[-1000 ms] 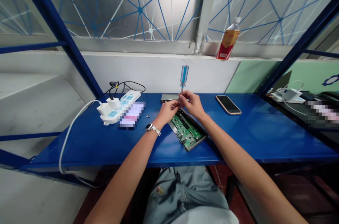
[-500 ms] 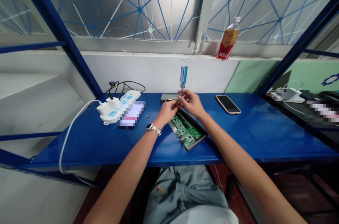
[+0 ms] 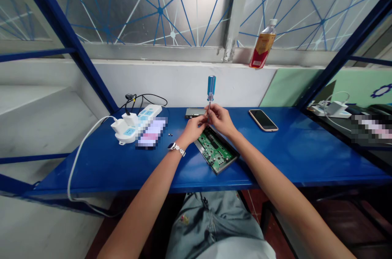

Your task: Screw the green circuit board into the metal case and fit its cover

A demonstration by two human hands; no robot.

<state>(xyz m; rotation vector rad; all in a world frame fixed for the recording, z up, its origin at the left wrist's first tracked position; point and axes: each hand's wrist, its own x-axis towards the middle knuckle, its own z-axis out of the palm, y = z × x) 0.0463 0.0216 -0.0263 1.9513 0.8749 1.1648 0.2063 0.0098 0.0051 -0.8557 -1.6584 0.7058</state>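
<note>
A screwdriver [image 3: 211, 86] with a blue and clear handle stands nearly upright, its shaft pinched in the fingers of my right hand [image 3: 222, 119]. Its tip is hidden behind my fingers at the far end of a green circuit board [image 3: 215, 151], which sits in a dark metal frame on the blue table. My left hand [image 3: 195, 129], with a watch and a bracelet at its wrist, is closed by the lower shaft and that same end of the frame. Whatever lies between its fingertips is hidden.
Behind my hands lies a flat grey metal piece [image 3: 193, 112]. To the left are tiny screws [image 3: 170, 134], a blurred-out phone-like item [image 3: 152, 132] and a white power strip [image 3: 141, 122] with cables. A phone [image 3: 263, 120] lies right; a bottle [image 3: 263, 45] stands on the ledge.
The screwdriver's handle has turned, with more of its blue side facing me, and it stands slightly straighter. My hands stay at the same end of the board.
</note>
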